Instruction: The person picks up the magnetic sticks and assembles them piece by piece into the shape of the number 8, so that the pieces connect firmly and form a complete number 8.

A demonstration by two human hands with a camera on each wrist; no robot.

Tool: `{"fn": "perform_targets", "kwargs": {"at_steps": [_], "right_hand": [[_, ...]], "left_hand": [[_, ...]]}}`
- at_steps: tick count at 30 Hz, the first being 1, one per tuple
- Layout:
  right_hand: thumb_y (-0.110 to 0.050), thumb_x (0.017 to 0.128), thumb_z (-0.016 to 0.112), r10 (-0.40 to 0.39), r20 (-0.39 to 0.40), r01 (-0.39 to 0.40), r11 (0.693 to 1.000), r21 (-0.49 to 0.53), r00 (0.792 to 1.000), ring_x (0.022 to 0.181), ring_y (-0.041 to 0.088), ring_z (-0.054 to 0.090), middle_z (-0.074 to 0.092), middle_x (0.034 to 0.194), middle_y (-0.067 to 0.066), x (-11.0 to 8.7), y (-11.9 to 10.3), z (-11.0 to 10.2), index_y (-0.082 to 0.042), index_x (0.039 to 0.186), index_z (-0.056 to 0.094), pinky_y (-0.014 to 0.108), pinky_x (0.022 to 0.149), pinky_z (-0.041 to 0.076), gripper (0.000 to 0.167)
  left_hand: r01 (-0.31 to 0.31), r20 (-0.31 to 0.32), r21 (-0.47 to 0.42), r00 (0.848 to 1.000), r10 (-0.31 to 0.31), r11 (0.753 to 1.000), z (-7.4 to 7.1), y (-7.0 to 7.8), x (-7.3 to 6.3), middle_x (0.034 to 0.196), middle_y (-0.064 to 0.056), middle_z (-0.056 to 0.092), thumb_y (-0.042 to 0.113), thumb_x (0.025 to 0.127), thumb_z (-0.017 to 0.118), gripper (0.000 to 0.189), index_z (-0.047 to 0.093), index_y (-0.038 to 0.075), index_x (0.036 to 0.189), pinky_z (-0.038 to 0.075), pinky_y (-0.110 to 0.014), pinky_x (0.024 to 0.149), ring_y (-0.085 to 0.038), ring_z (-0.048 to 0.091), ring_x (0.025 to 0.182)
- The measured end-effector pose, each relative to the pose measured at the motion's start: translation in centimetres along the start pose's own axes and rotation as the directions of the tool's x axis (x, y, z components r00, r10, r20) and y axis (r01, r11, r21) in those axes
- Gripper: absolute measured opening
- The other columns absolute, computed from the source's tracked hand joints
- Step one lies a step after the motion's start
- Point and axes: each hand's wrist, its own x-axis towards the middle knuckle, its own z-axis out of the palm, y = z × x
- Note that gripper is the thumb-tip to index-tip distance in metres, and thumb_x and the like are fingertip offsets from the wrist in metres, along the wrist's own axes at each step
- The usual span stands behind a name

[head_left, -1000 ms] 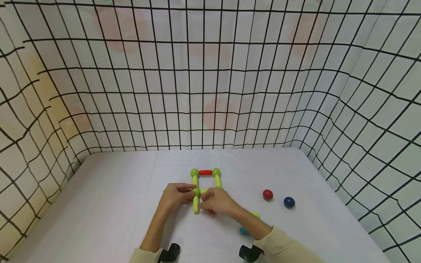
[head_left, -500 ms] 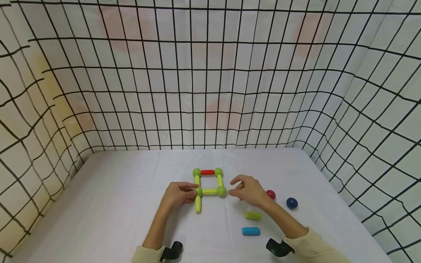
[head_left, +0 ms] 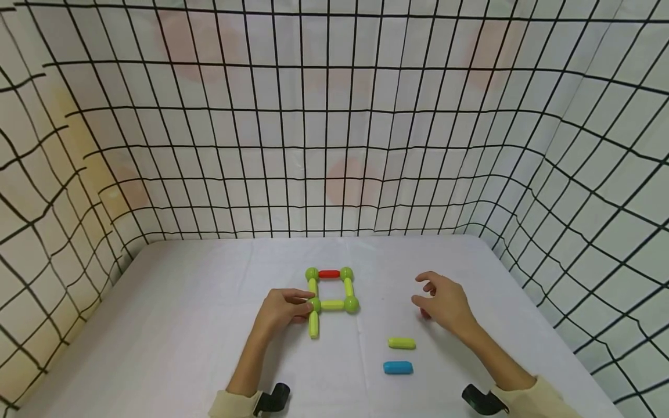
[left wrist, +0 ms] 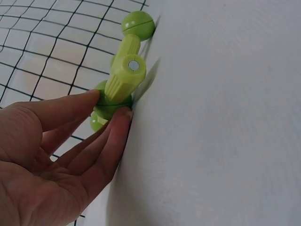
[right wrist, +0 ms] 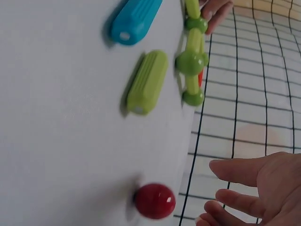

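My left hand pinches the lower-left green ball of a flat frame between thumb and fingers. Sticks and balls form this square, with a red stick on the far side and yellow-green sticks on the others. One more yellow-green stick extends from the pinched ball toward me; its end shows a metal disc. Over to the right, my right hand hovers with loosely bent fingers, holding nothing. A red ball lies on the table close by, apart from the fingers and mostly covered in the head view.
A loose yellow-green stick and a blue stick lie between the frame and my right forearm. Black netting over white walls surrounds the white tabletop at the back and sides.
My right hand has left the frame and travelled right to the red ball. It now hides the blue ball, and the loose sticks are uncovered. The left hand keeps its pinch.
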Motion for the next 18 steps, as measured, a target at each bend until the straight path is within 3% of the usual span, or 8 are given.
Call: {"fn": "perform_targets", "kwargs": {"at_steps": [6, 12, 18], "right_hand": [[-0.019, 0.086, 0.077, 0.015, 0.011, -0.014, 0.997, -0.079, 1.000, 0.100, 0.038, 0.063, 0.070, 0.109, 0.024, -0.3, 1.9, -1.0, 0.000, 0.126, 0.065, 0.044, 0.073, 0.052, 0.046], [-0.021, 0.084, 0.079, 0.072, 0.097, -0.061, 0.993, -0.105, 0.993, 0.099, 0.038, 0.062, 0.070, 0.111, 0.026, -0.5, 3.2, -0.9, -0.001, 0.127, 0.064, 0.040, 0.068, 0.052, 0.050], [-0.017, 0.081, 0.081, 0.072, 0.119, -0.059, 0.992, -0.109, 0.990, 0.098, 0.037, 0.064, 0.071, 0.108, 0.024, -0.8, 3.5, -0.2, -0.002, 0.123, 0.067, 0.045, 0.072, 0.054, 0.046]], "left_hand": [[0.005, -0.011, 0.009, 1.000, -0.005, 1.000, 0.0, 0.0, 0.1, 0.093, -0.008, 0.078, 0.007, 0.086, 0.079, 0.023, 0.079, 0.005, 0.109, 0.060, -0.031, 0.071, -0.015, 0.071, 0.077], [0.007, -0.018, 0.027, 1.000, -0.006, 1.000, 0.0, 0.1, 0.2, 0.094, -0.007, 0.078, 0.007, 0.086, 0.079, 0.023, 0.079, 0.006, 0.109, 0.060, -0.031, 0.071, -0.014, 0.071, 0.077], [-0.002, -0.012, 0.030, 1.000, 0.002, 1.000, 0.0, 0.0, 0.0, 0.095, -0.008, 0.078, 0.008, 0.086, 0.079, 0.023, 0.079, 0.005, 0.109, 0.060, -0.030, 0.071, -0.015, 0.072, 0.079]]}}
